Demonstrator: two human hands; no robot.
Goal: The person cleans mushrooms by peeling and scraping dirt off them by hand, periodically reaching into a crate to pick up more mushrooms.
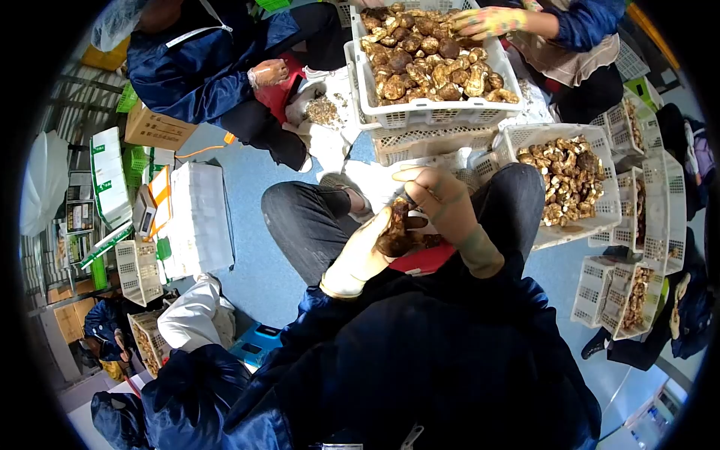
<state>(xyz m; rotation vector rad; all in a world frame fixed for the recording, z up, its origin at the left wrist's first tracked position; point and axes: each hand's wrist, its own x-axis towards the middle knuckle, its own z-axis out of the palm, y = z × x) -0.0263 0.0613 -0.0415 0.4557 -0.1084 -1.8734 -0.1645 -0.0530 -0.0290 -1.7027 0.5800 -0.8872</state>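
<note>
My left hand [358, 261], in a pale glove, grips a dark brown mushroom [395, 238] above my lap. Just over the mushroom, my gloved right hand [444, 201] has its fingers bent together; whatever they hold is too hidden to name. Ahead of my knees, a white plastic crate [442, 115] is heaped with brown and cream mushrooms [427, 64]. By my right knee stands a second white crate [574, 238], holding smaller, paler mushrooms [564, 180].
Opposite me, a co-worker's patterned gloved hand [487, 22] reaches into the heaped crate. Another person's gloved hand [268, 73] is at the upper left. More crates [656, 217] line the right side. A white box [201, 217] and cardboard carton [157, 127] stand left.
</note>
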